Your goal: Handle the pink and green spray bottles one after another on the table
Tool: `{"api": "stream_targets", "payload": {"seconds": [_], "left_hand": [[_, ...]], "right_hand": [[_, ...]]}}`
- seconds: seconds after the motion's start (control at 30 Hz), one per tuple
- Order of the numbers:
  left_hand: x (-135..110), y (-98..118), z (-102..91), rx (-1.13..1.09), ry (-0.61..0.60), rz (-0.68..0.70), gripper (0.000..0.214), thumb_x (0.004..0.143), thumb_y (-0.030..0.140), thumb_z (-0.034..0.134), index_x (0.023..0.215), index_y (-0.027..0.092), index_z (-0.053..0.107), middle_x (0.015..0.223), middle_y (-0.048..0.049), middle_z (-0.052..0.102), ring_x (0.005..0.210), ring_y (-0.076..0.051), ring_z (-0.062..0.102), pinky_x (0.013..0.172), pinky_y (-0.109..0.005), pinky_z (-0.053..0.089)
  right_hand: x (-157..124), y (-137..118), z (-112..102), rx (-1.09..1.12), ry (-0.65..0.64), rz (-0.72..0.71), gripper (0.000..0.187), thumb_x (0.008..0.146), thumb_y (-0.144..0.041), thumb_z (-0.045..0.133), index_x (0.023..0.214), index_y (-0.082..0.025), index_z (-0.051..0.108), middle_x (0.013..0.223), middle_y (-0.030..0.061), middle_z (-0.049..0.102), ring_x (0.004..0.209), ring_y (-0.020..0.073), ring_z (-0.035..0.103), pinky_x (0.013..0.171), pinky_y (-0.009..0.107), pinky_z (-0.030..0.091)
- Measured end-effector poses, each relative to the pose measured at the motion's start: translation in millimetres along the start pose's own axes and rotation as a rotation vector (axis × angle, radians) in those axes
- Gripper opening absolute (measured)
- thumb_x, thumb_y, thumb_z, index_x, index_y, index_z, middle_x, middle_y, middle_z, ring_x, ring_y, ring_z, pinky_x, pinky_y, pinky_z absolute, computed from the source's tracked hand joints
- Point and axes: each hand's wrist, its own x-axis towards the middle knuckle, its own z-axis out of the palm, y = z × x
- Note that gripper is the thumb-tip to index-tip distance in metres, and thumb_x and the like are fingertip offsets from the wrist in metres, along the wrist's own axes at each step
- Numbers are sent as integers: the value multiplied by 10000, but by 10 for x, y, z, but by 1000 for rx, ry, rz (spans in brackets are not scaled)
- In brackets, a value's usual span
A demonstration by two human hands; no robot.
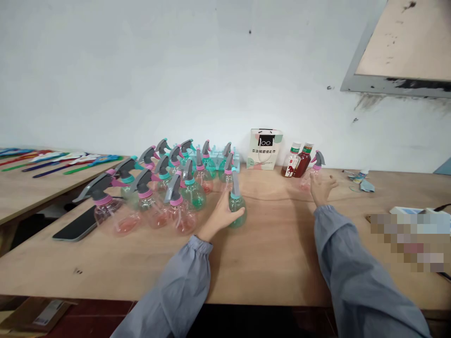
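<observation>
My left hand is wrapped round a clear green spray bottle with a grey trigger head and turquoise collar. The bottle stands upright, at the right edge of a group of similar bottles. My right hand is at the far side of the table, its fingers apart and bent. Just behind and left of it stands a clear pink spray bottle, partly hidden by the hand; whether they touch I cannot tell. Several pink spray bottles and green spray bottles crowd the table's left half.
By the wall stand a paper bag and two sauce bottles. A phone lies left of the group. Small items and a blurred-out patch lie on the right. Brightly coloured long-handled items cover the left table's far side.
</observation>
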Motion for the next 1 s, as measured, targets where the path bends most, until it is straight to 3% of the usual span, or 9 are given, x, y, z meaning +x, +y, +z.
{"api": "stream_targets", "payload": {"seconds": [0.1, 0.23, 0.37, 0.57, 0.63, 0.7, 0.8, 0.87, 1.0], "left_hand": [[-30, -55, 98, -51, -30, -17, 756, 753, 328, 724, 1421, 205, 391, 1424, -164, 506, 1405, -311, 439, 1188, -492, 322], [-111, -13, 261, -40, -79, 21, 826, 794, 356, 712, 1487, 192, 295, 1489, -178, 433, 1458, -329, 368, 1221, -526, 284], [-223, 131, 415, 68, -177, 92, 906, 840, 437, 672, 1557, 186, 178, 1571, -203, 347, 1502, -353, 309, 1220, -557, 291], [-342, 245, 508, 228, -275, 112, 1034, 734, 602, 747, 1538, 172, 259, 1505, -255, 451, 1399, -446, 440, 1084, -689, 377], [-294, 209, 446, 173, -157, 198, 746, 825, 543, 678, 1438, 208, 416, 1396, -194, 568, 1313, -370, 542, 1083, -610, 418], [-163, 136, 344, 105, 127, 237, 452, 922, 430, 567, 1317, 220, 503, 1288, -145, 617, 1230, -280, 594, 1080, -508, 445], [171, -12, 191, 103, 546, 142, 448, 896, 326, 584, 1305, 185, 468, 1296, -156, 552, 1280, -266, 534, 1126, -474, 396], [426, -108, 135, 153, 607, 46, 621, 813, 276, 663, 1364, 149, 406, 1388, -200, 473, 1385, -307, 437, 1181, -493, 323], [782, -231, 154, 222, 465, -116, 880, 729, 265, 748, 1461, 119, 282, 1540, -262, 332, 1497, -368, 291, 1220, -518, 243]], "right_hand": [[-450, -238, -109, 230, 15, -145, 601, 890, -579, 522, 1278, -130, 426, 1254, 170, 476, 1080, 259, 511, 1005, 481, 439], [-1116, -686, -181, 346, -534, -383, 486, 846, -529, 650, 1206, -218, 550, 1081, 79, 574, 930, 220, 551, 849, 404, 505], [-1530, -1140, -101, 540, -900, -399, 699, 788, -523, 735, 1382, -268, 468, 1368, 110, 548, 1175, 255, 565, 975, 429, 499], [-1558, -1387, -26, 750, -987, -252, 573, 801, -497, 723, 1320, -296, 589, 1249, 68, 684, 1176, 242, 631, 1115, 460, 435], [-1495, -1380, -78, 798, -1003, -224, 501, 780, -463, 733, 1243, -293, 646, 1162, 56, 730, 1147, 254, 660, 1100, 471, 454], [-1440, -1376, -144, 860, -995, -188, 411, 767, -409, 726, 1156, -283, 690, 1092, 44, 753, 1145, 265, 670, 1087, 470, 466], [-1402, -1404, -224, 955, -1016, -93, 293, 734, -332, 713, 1018, -263, 724, 1004, 32, 770, 1129, 272, 682, 1071, 459, 477], [-1412, -1446, -252, 1001, -1083, -9, 251, 711, -318, 713, 952, -248, 725, 961, 32, 773, 1090, 273, 698, 1059, 458, 484], [-1484, -1540, -276, 1087, -1246, 123, 243, 679, -306, 702, 906, -221, 714, 946, 56, 777, 1075, 288, 703, 1028, 463, 499]]}}
